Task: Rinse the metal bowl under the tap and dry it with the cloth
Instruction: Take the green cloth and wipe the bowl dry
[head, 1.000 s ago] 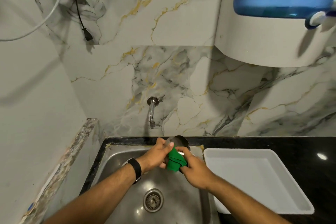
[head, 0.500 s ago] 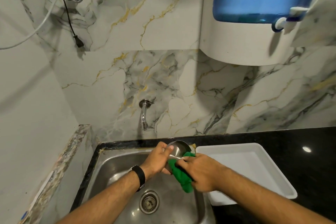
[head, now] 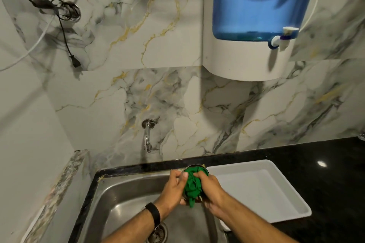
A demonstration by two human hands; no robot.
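Item: metal bowl [head: 194, 166]. Held over the sink [head: 126, 189], between the two hands; almost wholly hidden, only a sliver of rim showing above the fingers.

Item: left hand [head: 174, 189]. Closed around the bowl's left side, thumb laid across the near rim. Judged to be the steadying hold, keeping the bowl fixed so the other hand can work inside it.

Item: right hand [head: 210, 187]. Closed on the green cloth [head: 192, 184], pressing it into the bowl's hollow. A tail of cloth hangs just below the grip.

Item: tap [head: 147, 138]. On the wall, above and to the left of the grip, well apart. No water visible from it. Rinsing is judged done; drying is the step in hand.

Item: white tray [head: 276, 199]. Just beside the grip on its right, on the black counter [head: 325, 156]. A likely resting place for the dried bowl.

Item: wristband [head: 155, 214]. On the left wrist, below the grip.
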